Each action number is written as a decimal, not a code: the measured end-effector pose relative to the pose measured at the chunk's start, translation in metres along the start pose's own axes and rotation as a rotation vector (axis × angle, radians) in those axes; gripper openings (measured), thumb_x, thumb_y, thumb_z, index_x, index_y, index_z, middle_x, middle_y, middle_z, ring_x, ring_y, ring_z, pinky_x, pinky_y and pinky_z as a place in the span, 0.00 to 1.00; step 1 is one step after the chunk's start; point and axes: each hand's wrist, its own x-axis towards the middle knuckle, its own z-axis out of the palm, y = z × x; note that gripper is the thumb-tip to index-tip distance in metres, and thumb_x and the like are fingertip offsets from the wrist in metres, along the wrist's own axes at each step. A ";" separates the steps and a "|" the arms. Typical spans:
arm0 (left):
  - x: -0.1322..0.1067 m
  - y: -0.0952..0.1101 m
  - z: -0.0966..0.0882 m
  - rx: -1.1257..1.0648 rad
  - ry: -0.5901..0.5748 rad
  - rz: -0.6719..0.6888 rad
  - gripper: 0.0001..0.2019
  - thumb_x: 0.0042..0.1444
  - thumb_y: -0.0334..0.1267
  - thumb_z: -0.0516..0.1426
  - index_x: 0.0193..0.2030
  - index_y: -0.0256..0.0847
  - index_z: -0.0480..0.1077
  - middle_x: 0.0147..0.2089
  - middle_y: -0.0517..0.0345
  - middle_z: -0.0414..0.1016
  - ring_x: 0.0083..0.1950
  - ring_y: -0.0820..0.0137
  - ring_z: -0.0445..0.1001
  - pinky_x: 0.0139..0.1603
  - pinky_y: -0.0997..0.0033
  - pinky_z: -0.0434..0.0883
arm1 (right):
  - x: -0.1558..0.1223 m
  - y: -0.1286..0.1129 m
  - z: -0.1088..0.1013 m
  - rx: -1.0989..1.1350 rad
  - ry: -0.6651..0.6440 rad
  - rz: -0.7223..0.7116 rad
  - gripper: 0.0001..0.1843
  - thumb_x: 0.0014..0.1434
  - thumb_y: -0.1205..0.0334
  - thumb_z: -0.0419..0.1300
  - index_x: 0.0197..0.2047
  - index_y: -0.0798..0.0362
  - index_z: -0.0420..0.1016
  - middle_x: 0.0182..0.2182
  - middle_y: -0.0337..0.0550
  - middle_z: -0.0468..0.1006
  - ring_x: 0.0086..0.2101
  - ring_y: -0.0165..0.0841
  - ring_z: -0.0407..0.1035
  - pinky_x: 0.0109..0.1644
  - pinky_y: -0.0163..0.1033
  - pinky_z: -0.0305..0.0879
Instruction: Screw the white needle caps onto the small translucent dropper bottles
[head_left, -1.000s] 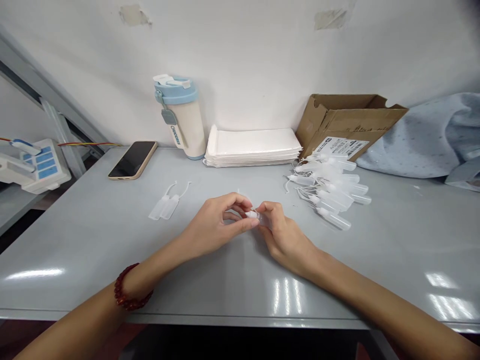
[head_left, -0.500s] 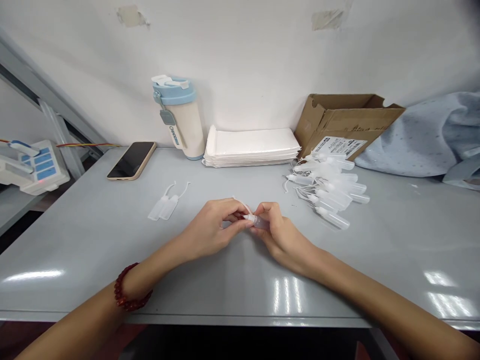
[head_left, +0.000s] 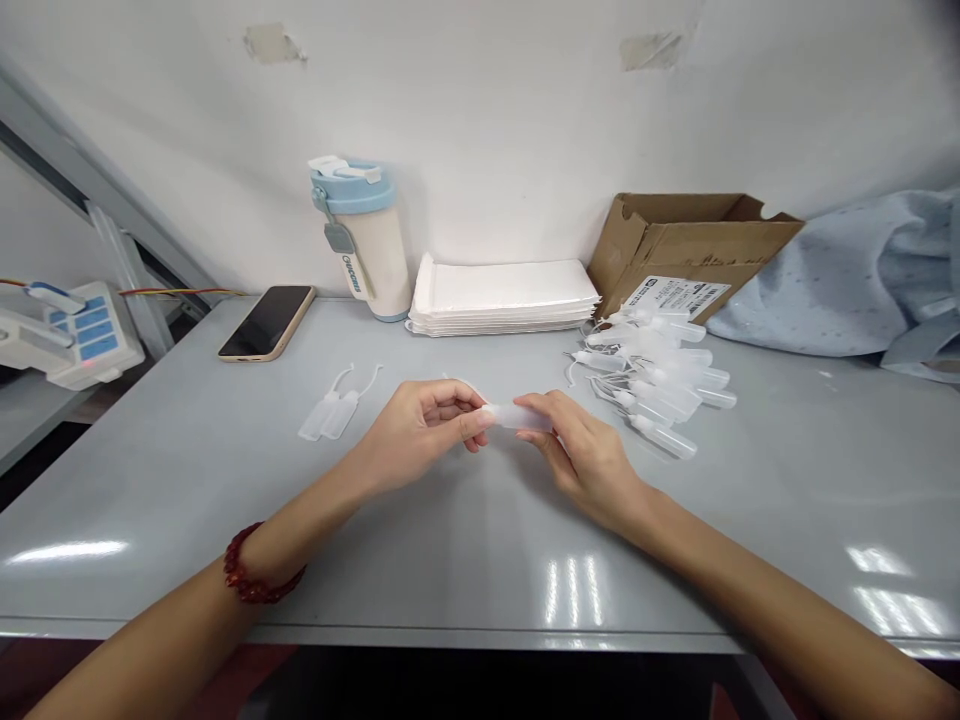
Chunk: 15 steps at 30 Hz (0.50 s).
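Between my two hands a small translucent plastic bottle [head_left: 512, 416] lies sideways, held just above the table. My left hand [head_left: 431, 425] pinches its capped neck between thumb and fingers, which hide most of the cap. A thin white cord shows behind these fingers. At the other end, my right hand [head_left: 581, 445] grips the bottle's body with thumb and forefinger. Two similar bottles with cords [head_left: 331, 413] lie side by side on the table to the left. Off to the right is a pile of more such bottles [head_left: 664, 375], their cords tangled.
On the grey table [head_left: 450, 560] a phone [head_left: 268, 322] lies at the back left. A cream tumbler [head_left: 367, 240] with a blue lid, a stack of white padded envelopes [head_left: 506, 295] and an open cardboard box [head_left: 690, 250] line the wall. Pale blue fabric [head_left: 840, 285] sits far right.
Both hands have lifted slightly with the bottle. My right hand has shifted right along it, so more of the body shows, and the bottle now lies closer to level.
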 end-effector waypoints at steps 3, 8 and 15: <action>-0.001 -0.002 0.002 -0.010 0.000 0.046 0.07 0.56 0.39 0.59 0.35 0.37 0.72 0.29 0.60 0.74 0.32 0.74 0.73 0.38 0.74 0.72 | 0.001 -0.003 -0.004 0.076 -0.006 0.031 0.10 0.64 0.65 0.51 0.47 0.56 0.67 0.27 0.42 0.69 0.26 0.30 0.63 0.28 0.34 0.60; -0.002 -0.010 0.007 0.015 0.067 0.152 0.05 0.55 0.36 0.60 0.37 0.39 0.72 0.34 0.60 0.73 0.34 0.75 0.73 0.39 0.75 0.73 | 0.005 -0.007 -0.011 0.463 -0.181 0.480 0.13 0.63 0.56 0.52 0.39 0.55 0.73 0.21 0.35 0.64 0.22 0.27 0.57 0.26 0.34 0.54; -0.003 -0.006 0.008 0.070 0.086 0.090 0.07 0.56 0.40 0.59 0.38 0.40 0.73 0.32 0.61 0.74 0.35 0.73 0.73 0.39 0.75 0.71 | 0.008 -0.008 -0.012 0.616 -0.191 0.612 0.13 0.62 0.55 0.53 0.39 0.55 0.73 0.21 0.34 0.64 0.22 0.26 0.56 0.26 0.34 0.54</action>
